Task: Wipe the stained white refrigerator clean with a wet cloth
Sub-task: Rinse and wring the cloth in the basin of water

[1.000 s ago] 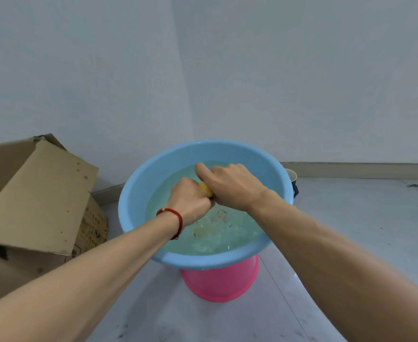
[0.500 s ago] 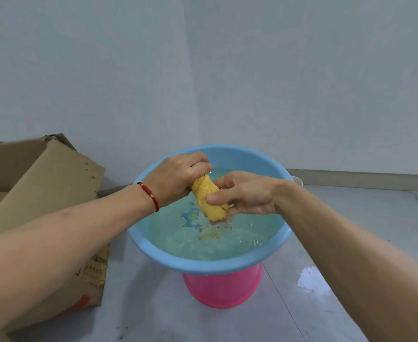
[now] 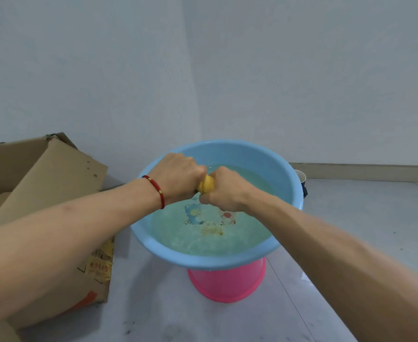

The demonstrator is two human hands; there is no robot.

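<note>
A yellow cloth (image 3: 206,185) is bunched into a tight roll above a blue basin (image 3: 286,183) of cloudy water. My left hand (image 3: 178,176), with a red string bracelet at the wrist, grips the cloth's left end. My right hand (image 3: 225,191) grips its right end, fist against fist. Only a small lump of cloth shows between the two fists. The refrigerator is not in view.
The basin sits on an upturned pink bucket (image 3: 227,282) on the grey floor. An open cardboard box (image 3: 47,193) stands at the left, close to the basin. A paper cup (image 3: 301,177) peeks out behind the basin's right rim. Walls meet in a corner behind.
Half a second ago the cloth hung longer between my hands, the right hand holding it loosely. Now both fists have closed tight together around it, just above the water.
</note>
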